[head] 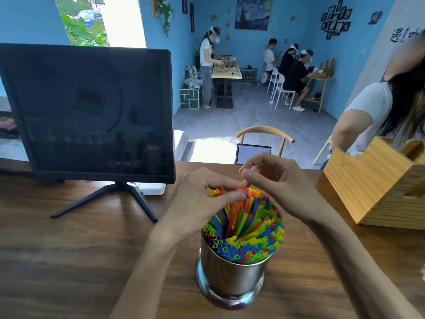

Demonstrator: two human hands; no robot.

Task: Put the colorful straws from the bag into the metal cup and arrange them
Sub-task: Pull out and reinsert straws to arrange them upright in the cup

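The room is enclosed by blue walls hung with framed pictures. A grey floor is lit through a window. White chairs are placed beside a table.

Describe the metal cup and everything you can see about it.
The metal cup is a shiny steel cylinder with a wider flared base, standing upright on the wooden table near its front edge. It is packed full of colorful straws that fan outward above its rim. Neither hand grips the cup; the left hand and right hand work at the straw tops.
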